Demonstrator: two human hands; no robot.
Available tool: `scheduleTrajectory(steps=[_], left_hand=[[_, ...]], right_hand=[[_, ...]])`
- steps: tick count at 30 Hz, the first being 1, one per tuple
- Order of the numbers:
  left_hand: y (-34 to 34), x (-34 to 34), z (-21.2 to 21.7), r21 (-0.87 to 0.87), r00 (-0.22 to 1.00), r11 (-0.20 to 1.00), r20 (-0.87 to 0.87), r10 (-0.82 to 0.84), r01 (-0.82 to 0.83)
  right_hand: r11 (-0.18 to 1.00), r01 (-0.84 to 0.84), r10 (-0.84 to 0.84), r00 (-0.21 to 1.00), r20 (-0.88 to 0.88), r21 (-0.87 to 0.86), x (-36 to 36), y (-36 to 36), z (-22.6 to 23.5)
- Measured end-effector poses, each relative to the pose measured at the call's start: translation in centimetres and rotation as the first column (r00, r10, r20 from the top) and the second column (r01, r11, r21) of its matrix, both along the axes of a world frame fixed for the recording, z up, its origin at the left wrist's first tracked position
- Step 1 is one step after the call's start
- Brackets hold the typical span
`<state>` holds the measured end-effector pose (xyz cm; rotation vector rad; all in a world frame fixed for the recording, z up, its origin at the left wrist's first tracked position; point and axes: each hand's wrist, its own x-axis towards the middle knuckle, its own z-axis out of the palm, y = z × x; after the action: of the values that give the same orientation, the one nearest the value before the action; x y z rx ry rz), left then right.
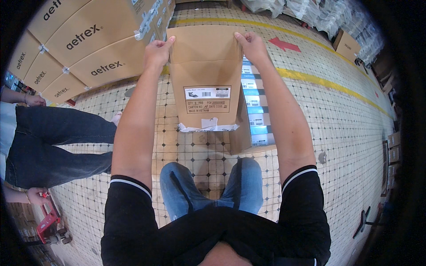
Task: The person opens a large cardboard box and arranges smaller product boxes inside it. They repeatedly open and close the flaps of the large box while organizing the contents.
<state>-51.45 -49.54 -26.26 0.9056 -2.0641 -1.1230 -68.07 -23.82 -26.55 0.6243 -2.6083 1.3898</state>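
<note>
Both hands pinch the top corners of a flattened brown carton, held out over the tiled floor.

Your left hand (pixel 157 52) and right hand (pixel 254 45) each close on an upper corner of the flattened carton (pixel 207 75), which hangs upright in front of you, its label facing you and torn white tape at its lower edge. Just behind it on the right, an opened carton (pixel 248 128) shows stacked blue-and-white boxes (pixel 255 106). Keep both grips level so the panel stays square, and hold it clear of those boxes. Mind the person in dark jeans (pixel 49 146) to your left, the stacked cartons (pixel 84 44) beyond, and the red tool (pixel 48 221) lower left.
</note>
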Motion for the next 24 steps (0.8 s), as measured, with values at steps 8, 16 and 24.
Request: scheduleTrajectory(steps=[8,16,24], left_hand=[[-1.0,-1.0,-1.1,-0.007,0.996,0.999,-0.083,-0.033,0.033],[-0.8,-1.0,-0.9,0.029,0.997,0.999,-0.066,-0.027,0.029],[-0.2,-0.3,-0.2,0.080,0.991,0.993,-0.110,-0.076,0.085]], right_hand=[[1.000,0.019,-0.018,1.000,0.024,-0.006,-0.4,-0.1,-0.2],[0.999,0.025,-0.024,1.000,0.015,-0.036,-0.4,-0.4,-0.3],[0.998,0.038,-0.038,0.999,0.011,-0.057,-0.3,-0.5,-0.4]])
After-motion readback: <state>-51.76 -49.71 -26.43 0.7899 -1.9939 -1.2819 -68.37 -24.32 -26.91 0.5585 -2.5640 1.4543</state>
